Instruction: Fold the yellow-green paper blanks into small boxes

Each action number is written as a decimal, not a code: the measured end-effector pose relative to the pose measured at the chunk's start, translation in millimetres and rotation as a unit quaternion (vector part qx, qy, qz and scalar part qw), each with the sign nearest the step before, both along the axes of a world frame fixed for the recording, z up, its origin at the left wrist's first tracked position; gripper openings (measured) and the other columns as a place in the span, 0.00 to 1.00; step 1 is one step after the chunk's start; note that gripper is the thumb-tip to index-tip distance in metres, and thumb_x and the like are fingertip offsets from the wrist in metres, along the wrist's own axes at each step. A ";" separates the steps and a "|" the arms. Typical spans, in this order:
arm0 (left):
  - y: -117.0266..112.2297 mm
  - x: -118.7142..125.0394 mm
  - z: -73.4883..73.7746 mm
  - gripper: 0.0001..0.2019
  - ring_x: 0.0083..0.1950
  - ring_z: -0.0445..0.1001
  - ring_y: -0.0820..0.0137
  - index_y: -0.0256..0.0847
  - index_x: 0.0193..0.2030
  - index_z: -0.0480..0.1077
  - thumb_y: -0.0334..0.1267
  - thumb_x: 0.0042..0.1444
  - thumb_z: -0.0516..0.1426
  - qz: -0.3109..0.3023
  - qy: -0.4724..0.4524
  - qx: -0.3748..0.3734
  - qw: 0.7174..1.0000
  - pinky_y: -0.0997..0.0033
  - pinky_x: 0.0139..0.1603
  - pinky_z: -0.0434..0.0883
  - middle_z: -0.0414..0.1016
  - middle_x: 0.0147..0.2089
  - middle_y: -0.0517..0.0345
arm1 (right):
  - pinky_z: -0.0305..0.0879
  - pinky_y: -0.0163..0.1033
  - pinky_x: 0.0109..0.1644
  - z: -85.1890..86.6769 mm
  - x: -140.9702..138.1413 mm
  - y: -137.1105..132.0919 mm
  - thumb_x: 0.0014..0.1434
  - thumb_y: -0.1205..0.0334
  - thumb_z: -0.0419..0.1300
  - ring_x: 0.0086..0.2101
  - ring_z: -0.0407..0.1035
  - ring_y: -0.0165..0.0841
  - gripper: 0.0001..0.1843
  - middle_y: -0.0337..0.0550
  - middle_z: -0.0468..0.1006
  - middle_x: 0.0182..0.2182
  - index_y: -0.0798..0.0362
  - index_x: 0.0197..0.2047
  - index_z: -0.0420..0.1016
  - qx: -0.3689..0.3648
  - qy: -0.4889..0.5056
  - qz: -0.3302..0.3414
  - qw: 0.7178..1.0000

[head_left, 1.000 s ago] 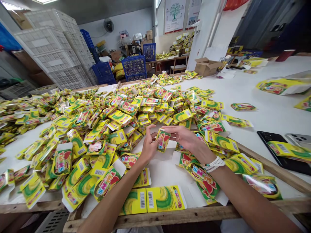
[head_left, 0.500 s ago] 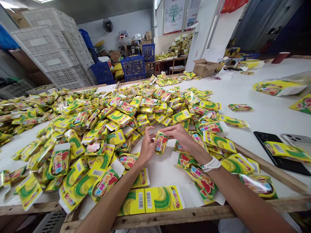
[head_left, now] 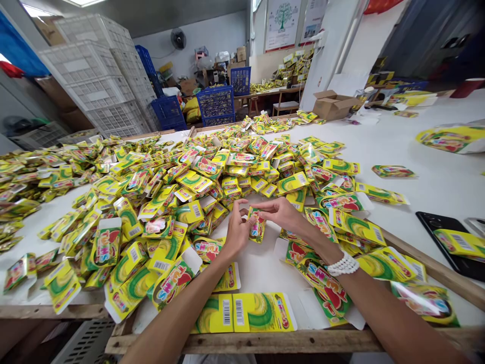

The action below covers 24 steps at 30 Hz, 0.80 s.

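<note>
Between my two hands is a small candy box (head_left: 257,227), yellow and green with colourful lettering on its face. My left hand (head_left: 239,230) grips its left side with thumb and fingers. My right hand (head_left: 281,215) has its fingers closed at the box's top end; the exact fingertip contact is partly hidden. A white beaded bracelet (head_left: 343,264) circles my right wrist. Ahead of the hands rises a large heap of similar boxes (head_left: 231,172). Flat, unfolded cartons (head_left: 261,312) lie at the table's near edge, below my hands.
A wooden strip (head_left: 428,263) borders the work area on the right, with a black phone (head_left: 450,242) beyond it, partly under a carton. An open cardboard box (head_left: 335,105) stands at the back. Behind the table are blue crates (head_left: 215,103) and stacked white crates (head_left: 91,76).
The whole view has shifted slightly, so the scene sits farther right. Both hands still hold the same candy box, and the right fingers now lie closer across its top.
</note>
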<state>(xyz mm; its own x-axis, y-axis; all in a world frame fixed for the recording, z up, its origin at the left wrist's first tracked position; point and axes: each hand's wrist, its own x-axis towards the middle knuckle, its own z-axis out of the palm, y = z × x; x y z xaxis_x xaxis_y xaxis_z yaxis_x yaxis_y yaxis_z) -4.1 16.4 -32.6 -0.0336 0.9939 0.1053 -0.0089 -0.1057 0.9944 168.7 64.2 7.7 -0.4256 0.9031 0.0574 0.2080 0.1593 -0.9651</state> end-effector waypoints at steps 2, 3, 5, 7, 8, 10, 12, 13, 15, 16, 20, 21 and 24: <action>0.0 0.1 1.0 0.22 0.28 0.64 0.75 0.45 0.57 0.63 0.42 0.59 0.64 0.002 0.007 0.002 1.000 0.76 0.29 0.60 0.68 0.33 0.67 | 0.81 0.51 0.53 0.1 -0.1 -1.4 0.52 0.56 0.74 0.47 0.84 0.50 0.19 0.47 0.89 0.47 0.49 0.48 0.91 0.000 0.005 -0.006 1.000; 0.2 -0.1 1.7 0.23 0.28 0.65 0.75 0.45 0.57 0.63 0.44 0.59 0.65 0.002 0.011 0.008 1.000 0.76 0.30 0.61 0.70 0.33 0.67 | 0.81 0.49 0.52 0.1 0.0 -1.8 0.52 0.55 0.75 0.47 0.85 0.50 0.19 0.47 0.89 0.47 0.49 0.48 0.91 0.003 0.002 -0.018 1.000; 0.9 -0.8 3.5 0.25 0.31 0.69 0.73 0.44 0.58 0.63 0.48 0.60 0.66 0.002 0.016 0.024 1.000 0.76 0.33 0.65 0.73 0.34 0.65 | 0.80 0.46 0.44 0.3 1.2 -1.4 0.51 0.53 0.77 0.40 0.85 0.47 0.22 0.47 0.90 0.41 0.49 0.49 0.90 0.006 -0.021 -0.044 0.999; 1.6 -1.4 5.5 0.26 0.33 0.72 0.72 0.44 0.59 0.63 0.51 0.62 0.65 0.003 0.016 0.031 0.999 0.76 0.32 0.67 0.75 0.36 0.62 | 0.76 0.41 0.33 2.2 4.2 0.8 0.50 0.48 0.78 0.28 0.82 0.42 0.22 0.48 0.88 0.30 0.52 0.44 0.90 -0.016 -0.056 -0.040 0.998; 1.8 -1.6 6.3 0.26 0.32 0.73 0.72 0.44 0.60 0.63 0.52 0.63 0.64 0.006 0.013 0.025 1.000 0.76 0.30 0.67 0.76 0.37 0.61 | 0.72 0.40 0.29 4.4 6.6 2.5 0.49 0.44 0.78 0.24 0.79 0.39 0.22 0.48 0.85 0.25 0.53 0.39 0.90 -0.034 -0.069 -0.025 0.997; 2.5 -1.8 7.1 0.26 0.30 0.73 0.73 0.46 0.63 0.61 0.53 0.65 0.61 0.018 -0.001 0.002 1.000 0.78 0.24 0.65 0.77 0.41 0.59 | 0.66 0.38 0.24 12.4 14.0 5.6 0.47 0.40 0.79 0.20 0.73 0.35 0.24 0.48 0.81 0.20 0.55 0.27 0.86 -0.058 -0.084 -0.006 0.995; 3.7 -2.0 6.7 0.27 0.29 0.74 0.73 0.48 0.64 0.59 0.55 0.65 0.60 0.037 -0.027 -0.020 0.999 0.80 0.20 0.64 0.78 0.44 0.57 | 0.62 0.37 0.23 25.8 25.2 6.4 0.45 0.40 0.79 0.19 0.69 0.32 0.25 0.48 0.79 0.18 0.54 0.22 0.83 -0.047 -0.069 -0.049 0.995; 4.5 -2.1 6.2 0.27 0.29 0.75 0.73 0.48 0.64 0.58 0.55 0.64 0.59 0.049 -0.040 -0.027 0.998 0.80 0.20 0.65 0.78 0.45 0.57 | 0.62 0.37 0.23 34.0 32.2 5.3 0.44 0.40 0.80 0.19 0.69 0.31 0.24 0.47 0.79 0.18 0.54 0.23 0.84 -0.031 -0.040 -0.084 0.995; 6.2 -2.3 5.5 0.26 0.29 0.77 0.73 0.47 0.61 0.58 0.54 0.63 0.59 0.070 -0.061 -0.039 0.995 0.81 0.19 0.66 0.78 0.45 0.57 | 0.69 0.38 0.29 51.2 47.8 -0.3 0.44 0.43 0.80 0.25 0.75 0.34 0.20 0.46 0.84 0.25 0.51 0.28 0.86 0.007 0.086 -0.135 0.987; 6.9 -2.5 5.5 0.25 0.28 0.77 0.74 0.47 0.60 0.58 0.53 0.63 0.59 0.074 -0.067 -0.047 0.994 0.81 0.19 0.66 0.77 0.45 0.57 | 0.73 0.39 0.35 59.1 55.7 -4.1 0.44 0.45 0.80 0.33 0.80 0.36 0.18 0.45 0.88 0.34 0.47 0.32 0.88 0.026 0.176 -0.143 0.974; 7.3 -2.9 8.6 0.23 0.28 0.77 0.75 0.47 0.58 0.59 0.46 0.60 0.60 0.069 -0.065 -0.074 0.993 0.81 0.19 0.66 0.76 0.46 0.58 | 0.76 0.40 0.48 73.0 76.4 -15.3 0.49 0.59 0.78 0.58 0.78 0.38 0.23 0.28 0.81 0.63 0.26 0.47 0.86 0.071 0.363 -0.120 0.921; 6.9 -2.9 9.8 0.23 0.28 0.77 0.75 0.47 0.58 0.60 0.43 0.58 0.61 0.067 -0.060 -0.079 0.993 0.81 0.20 0.67 0.76 0.46 0.58 | 0.76 0.40 0.48 71.3 77.1 -15.2 0.50 0.62 0.77 0.57 0.79 0.37 0.24 0.27 0.81 0.63 0.24 0.48 0.86 0.057 0.368 -0.118 0.921; 4.9 -2.7 13.6 0.26 0.30 0.78 0.75 0.48 0.59 0.63 0.35 0.53 0.60 0.076 -0.045 -0.076 0.993 0.81 0.22 0.70 0.75 0.52 0.55 | 0.77 0.40 0.45 59.0 70.1 -8.7 0.49 0.65 0.74 0.48 0.81 0.36 0.21 0.32 0.87 0.52 0.27 0.43 0.88 0.001 0.361 -0.141 0.922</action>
